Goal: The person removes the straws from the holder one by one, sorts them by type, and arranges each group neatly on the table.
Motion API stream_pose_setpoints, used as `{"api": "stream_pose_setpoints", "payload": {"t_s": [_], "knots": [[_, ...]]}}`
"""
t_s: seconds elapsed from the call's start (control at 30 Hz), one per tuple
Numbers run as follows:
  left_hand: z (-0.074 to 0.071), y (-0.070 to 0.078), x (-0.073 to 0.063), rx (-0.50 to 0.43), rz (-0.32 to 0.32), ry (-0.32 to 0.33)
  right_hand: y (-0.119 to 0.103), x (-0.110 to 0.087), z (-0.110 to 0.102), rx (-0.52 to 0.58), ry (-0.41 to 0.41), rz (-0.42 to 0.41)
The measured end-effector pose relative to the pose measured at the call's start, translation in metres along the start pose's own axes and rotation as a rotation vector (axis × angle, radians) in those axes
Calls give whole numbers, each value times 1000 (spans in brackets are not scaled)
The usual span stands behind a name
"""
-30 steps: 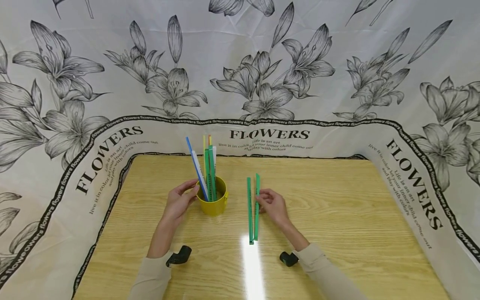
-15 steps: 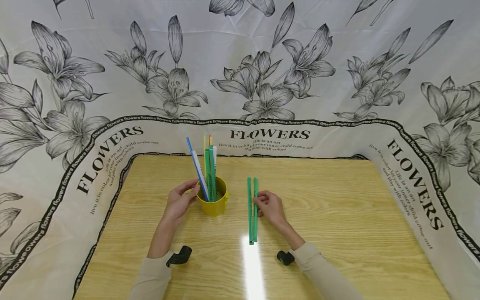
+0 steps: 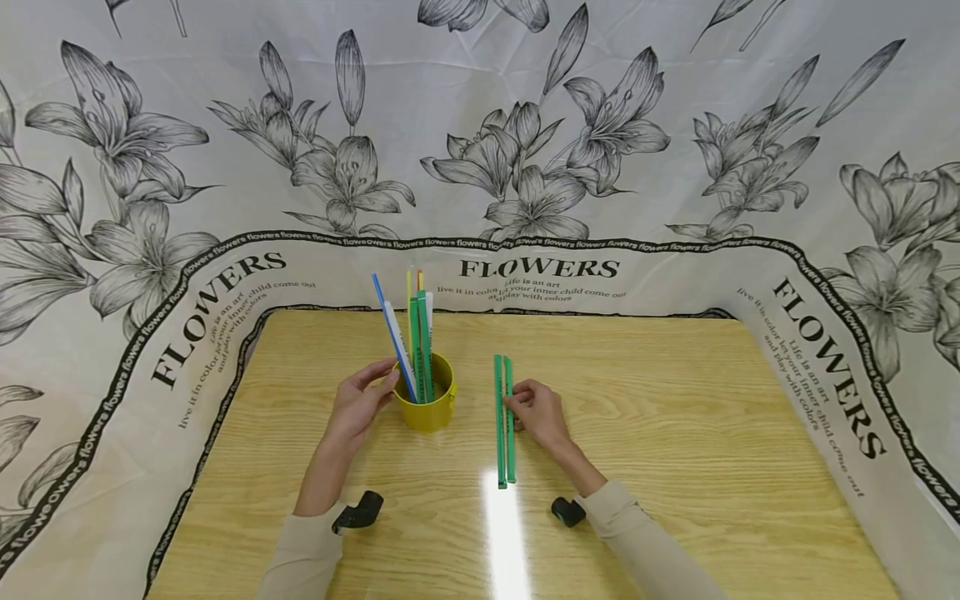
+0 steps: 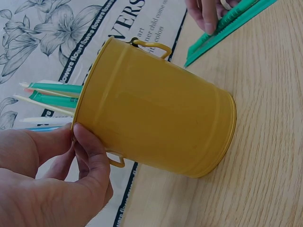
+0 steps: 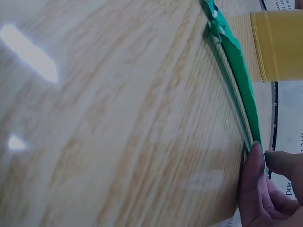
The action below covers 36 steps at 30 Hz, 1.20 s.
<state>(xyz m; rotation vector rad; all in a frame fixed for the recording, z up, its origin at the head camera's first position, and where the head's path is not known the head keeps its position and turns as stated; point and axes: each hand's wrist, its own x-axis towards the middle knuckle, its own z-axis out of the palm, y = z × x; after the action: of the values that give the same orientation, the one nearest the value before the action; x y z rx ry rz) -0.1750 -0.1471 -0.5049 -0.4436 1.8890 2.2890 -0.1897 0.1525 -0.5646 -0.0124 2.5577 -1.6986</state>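
Observation:
My left hand point(image 3: 363, 404) pinches the near-left rim of a small yellow bucket point(image 3: 426, 418) with looped handles, standing upright. Green-wrapped sticks, a blue stick point(image 3: 392, 329), white ones and thin yellow and orange ones lean in it. Right of the bucket, two long, slim green-wrapped sticks lie almost parallel on the table. My right hand point(image 3: 542, 412) pinches the right green-wrapped stick point(image 3: 511, 458) near its middle, between thumb and fingers. Close beside it lies the left green-wrapped stick point(image 3: 499, 433). The right wrist view shows the crinkled wrapper end of a green stick point(image 5: 244, 85).
The wooden table point(image 3: 675, 392) extends to both sides, with a bright light reflection near its front. A white floral cloth point(image 3: 540, 292) stands along the back and sides. Small black devices point(image 3: 568, 512) sit at both wrists.
My right hand has slid the right green-wrapped stick leftward, closing the gap to the other one and straightening it. The left hand and the bucket have stayed in place.

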Motion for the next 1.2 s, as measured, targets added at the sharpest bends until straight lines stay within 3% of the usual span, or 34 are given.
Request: {"api": "stream_pose_setpoints", "payload": {"t_s": [0.5,1.2], "knots": [[0,1,0,-9,-5,4,-10,8,-10,-135,76,-75],[0,1,-2,-18,-6,-1,-73,22,-5,-46,71,-176]]}}
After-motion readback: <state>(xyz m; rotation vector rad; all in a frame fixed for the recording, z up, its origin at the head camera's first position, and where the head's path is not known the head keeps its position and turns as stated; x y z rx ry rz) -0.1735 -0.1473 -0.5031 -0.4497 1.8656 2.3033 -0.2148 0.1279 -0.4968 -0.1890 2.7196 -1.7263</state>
